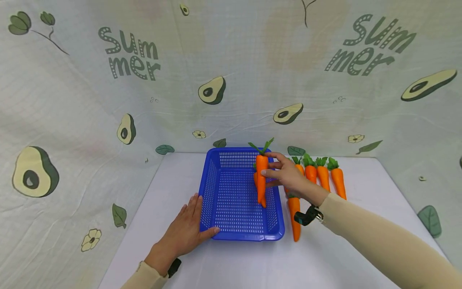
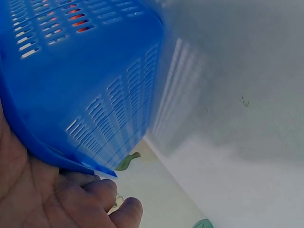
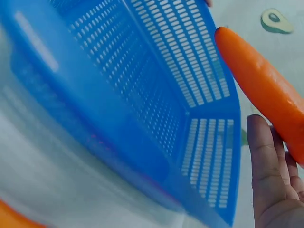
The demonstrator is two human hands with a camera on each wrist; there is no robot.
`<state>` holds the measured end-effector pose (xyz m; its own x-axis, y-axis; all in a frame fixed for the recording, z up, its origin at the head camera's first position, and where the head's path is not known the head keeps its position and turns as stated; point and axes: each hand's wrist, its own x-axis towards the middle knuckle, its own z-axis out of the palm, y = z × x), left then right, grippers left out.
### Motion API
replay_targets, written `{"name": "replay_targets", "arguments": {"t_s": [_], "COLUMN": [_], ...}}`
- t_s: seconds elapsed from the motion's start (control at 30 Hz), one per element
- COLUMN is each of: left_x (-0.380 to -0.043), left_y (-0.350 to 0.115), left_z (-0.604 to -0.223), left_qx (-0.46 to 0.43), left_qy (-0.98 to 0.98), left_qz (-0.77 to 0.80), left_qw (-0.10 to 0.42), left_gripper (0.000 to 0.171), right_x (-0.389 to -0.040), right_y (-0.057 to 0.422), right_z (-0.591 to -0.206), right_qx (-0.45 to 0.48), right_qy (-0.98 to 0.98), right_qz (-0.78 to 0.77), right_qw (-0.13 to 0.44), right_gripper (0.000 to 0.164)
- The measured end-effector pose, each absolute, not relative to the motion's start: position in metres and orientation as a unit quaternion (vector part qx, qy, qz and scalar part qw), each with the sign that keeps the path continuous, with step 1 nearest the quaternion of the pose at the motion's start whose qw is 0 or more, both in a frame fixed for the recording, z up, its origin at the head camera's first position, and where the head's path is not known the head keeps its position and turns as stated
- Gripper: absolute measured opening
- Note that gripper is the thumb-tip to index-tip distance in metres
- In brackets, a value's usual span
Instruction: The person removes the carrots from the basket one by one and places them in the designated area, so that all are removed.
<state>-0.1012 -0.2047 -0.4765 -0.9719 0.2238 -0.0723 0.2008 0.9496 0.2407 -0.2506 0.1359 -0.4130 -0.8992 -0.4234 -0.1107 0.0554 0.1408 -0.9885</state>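
Observation:
An orange carrot [image 1: 261,176] with a green top is held upright by my right hand [image 1: 288,176] over the right part of a blue plastic basket [image 1: 245,237]. Thumb and fingers pinch it from the right; in the right wrist view the carrot [image 3: 266,80] slants across beside the fingers. Another carrot [image 1: 255,180] is inside the basket, mostly hidden behind the held one. My left hand [image 1: 184,230] rests against the basket's front left corner, fingers straight along the left side and thumb at the front rim. The left wrist view shows the palm touching the rim.
Right of the basket, several carrots [image 1: 338,182] lie in a row on the white table [image 1: 343,257], partly behind my right forearm. One carrot [image 1: 294,220] lies nearer the front, close to the basket's right side. A printed cloth [image 1: 245,112] hangs behind the table.

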Motion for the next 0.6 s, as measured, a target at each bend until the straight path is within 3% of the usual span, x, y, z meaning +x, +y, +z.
{"name": "replay_targets", "arguments": {"t_s": [0.6], "left_x": [-0.101], "left_y": [-0.205], "left_z": [-0.478], "left_qx": [0.103], "left_qy": [0.986], "left_qz": [0.126], "left_qw": [0.049], "left_gripper": [0.121], "right_x": [-0.24], "right_y": [0.196], "right_z": [-0.419], "right_qx": [-0.082], "right_qy": [0.766], "right_qz": [-0.618], "right_qw": [0.155], "right_gripper": [0.078]}}
